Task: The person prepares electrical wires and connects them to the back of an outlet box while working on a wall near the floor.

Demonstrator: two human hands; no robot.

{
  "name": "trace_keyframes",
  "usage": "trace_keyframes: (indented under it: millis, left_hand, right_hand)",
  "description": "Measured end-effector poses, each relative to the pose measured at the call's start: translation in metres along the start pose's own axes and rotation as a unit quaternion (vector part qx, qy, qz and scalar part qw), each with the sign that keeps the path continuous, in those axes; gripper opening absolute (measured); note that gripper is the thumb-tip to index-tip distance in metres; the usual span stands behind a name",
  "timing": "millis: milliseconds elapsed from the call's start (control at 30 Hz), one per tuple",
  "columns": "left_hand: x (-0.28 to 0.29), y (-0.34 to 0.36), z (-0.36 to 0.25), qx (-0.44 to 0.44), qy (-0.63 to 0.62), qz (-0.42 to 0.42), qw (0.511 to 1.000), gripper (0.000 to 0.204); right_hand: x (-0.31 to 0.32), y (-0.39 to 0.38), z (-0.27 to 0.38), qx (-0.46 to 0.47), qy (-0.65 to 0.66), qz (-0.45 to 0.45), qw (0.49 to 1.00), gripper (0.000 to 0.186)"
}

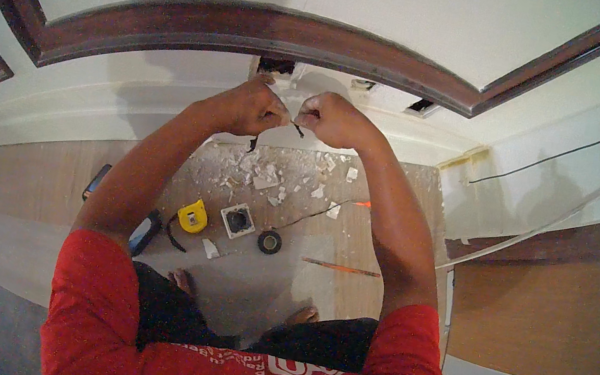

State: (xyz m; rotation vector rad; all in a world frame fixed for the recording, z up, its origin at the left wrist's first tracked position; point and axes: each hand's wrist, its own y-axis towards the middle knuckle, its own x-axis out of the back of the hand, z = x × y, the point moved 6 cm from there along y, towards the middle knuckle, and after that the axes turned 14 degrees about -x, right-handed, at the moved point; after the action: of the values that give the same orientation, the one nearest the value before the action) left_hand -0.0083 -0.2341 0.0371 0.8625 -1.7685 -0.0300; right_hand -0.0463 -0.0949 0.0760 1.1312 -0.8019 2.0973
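Note:
In front of the wall, just below a rectangular cutout (276, 66), my two hands are close together with a small gap between them. My left hand (256, 108) is closed in a pinch, and my right hand (335, 121) pinches from the other side. A thin dark strand (299, 131) shows between the fingertips, with one end hanging down; whether it is wire or tape I cannot tell. Another short black end (253, 144) dangles under my left hand. The fingers hide the rest.
White plaster rubble (266, 180) litters the floor along the wall. Nearer me lie a yellow tape measure (192, 216), a white square socket box (237, 221), a black tape roll (269, 242) and an orange-and-dark strip (340, 268). A dark cable (563, 154) runs along the right wall.

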Motion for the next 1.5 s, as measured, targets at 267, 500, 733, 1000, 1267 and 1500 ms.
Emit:
trace_keyframes:
  millis: [267,500,733,1000,1267,1500]
  left_hand:
    - [0.004,0.007,-0.010,-0.009,0.035,0.000,0.999,0.027]
    - [0.011,0.016,-0.020,0.012,-0.014,0.021,1.000,0.030]
    - [0.005,0.012,-0.013,-0.018,0.063,0.035,0.997,0.024]
    - [0.007,0.012,-0.021,-0.024,0.070,0.022,0.997,0.014]
    - [-0.002,0.007,-0.018,0.001,0.061,0.058,0.996,0.015]
    - [0.010,0.007,-0.019,0.042,0.033,0.074,0.996,0.018]
  right_hand:
    - [-0.010,0.001,0.001,-0.011,-0.061,-0.034,0.998,0.027]
    - [-0.007,0.000,-0.012,-0.055,-0.010,-0.036,0.998,0.029]
    - [-0.011,0.002,-0.015,-0.060,0.026,-0.030,0.997,0.033]
    - [-0.016,0.006,-0.023,-0.097,0.035,-0.057,0.993,0.029]
    - [0.050,0.007,-0.060,-0.107,0.033,-0.190,0.975,0.029]
    - [0.021,-0.014,-0.030,-0.037,0.088,0.006,0.995,0.026]
